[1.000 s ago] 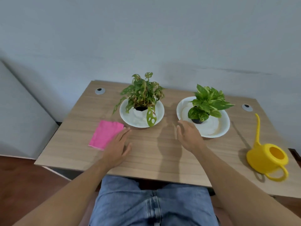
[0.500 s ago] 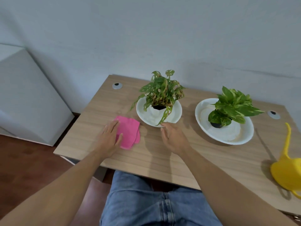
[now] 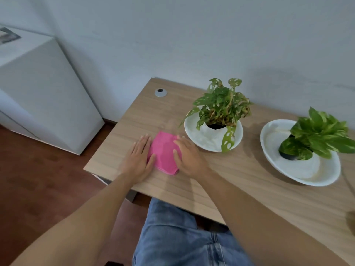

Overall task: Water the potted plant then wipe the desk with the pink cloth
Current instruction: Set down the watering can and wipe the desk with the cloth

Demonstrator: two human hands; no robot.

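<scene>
1. resting flat on the wooden desk [image 3: 240, 181], the left hand [image 3: 137, 160] lies palm down with fingers spread and straight; its thumb and the inner edge of the hand touch the left border of the pink cloth [image 3: 163, 152], gripping nothing.
2. the right hand [image 3: 189, 156] lies palm down on the right side of the cloth, fingers loosely extended over the fabric, the thumb pressing onto its middle; it covers the cloth rather than pinching it (no fold is lifted off the desk).
3. the pink cloth sits folded and flat near the front-left corner of the desk, between the two hands, just left of the nearer white dish [image 3: 203, 139].
4. no brand, label or readable writing shows on anything; a dark patch on top of the grey cabinet [image 3: 48, 96] at far left is too blurred to read.
5. the nearer white dish holds a small white pot with a holey-leaved plant [image 3: 222, 104], some leaves yellowed, one leaf hanging over the dish's front rim.
6. a second, larger white dish [image 3: 299, 169] further right holds a dark pot with a variegated pothos [image 3: 322, 135].
7. a round grey cable grommet [image 3: 161, 92] sits at the desk's back-left corner; blue jeans [image 3: 178, 240] show below the desk edge.
</scene>
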